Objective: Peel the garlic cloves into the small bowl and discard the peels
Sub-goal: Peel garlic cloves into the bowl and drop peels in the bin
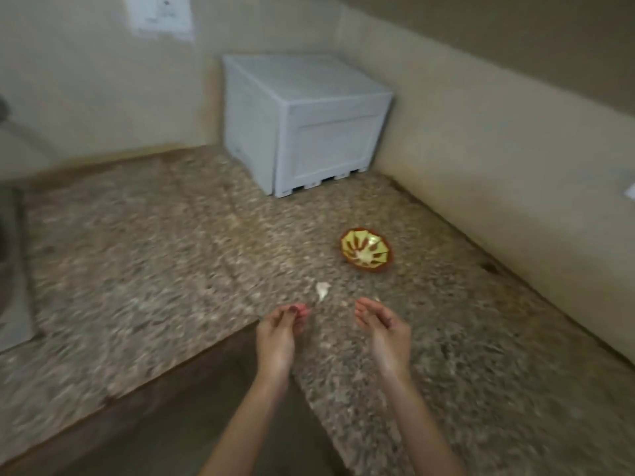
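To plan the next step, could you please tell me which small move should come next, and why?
Probably reach the right hand forward to pick up the white garlic piece on the counter: it lies just ahead of that open hand, outside the small bowl.

Granite counter (137,252): bowl (369,267), garlic (322,290), white box (309,132)

A home kitchen is indicated by a speckled granite counter (137,255) (L-shaped), beige tiled walls (481,139), and a sink edge (8,255).

white plastic crate (305,121) in counter corner | speckled granite counter (137,255) | wall switch plate (159,15)
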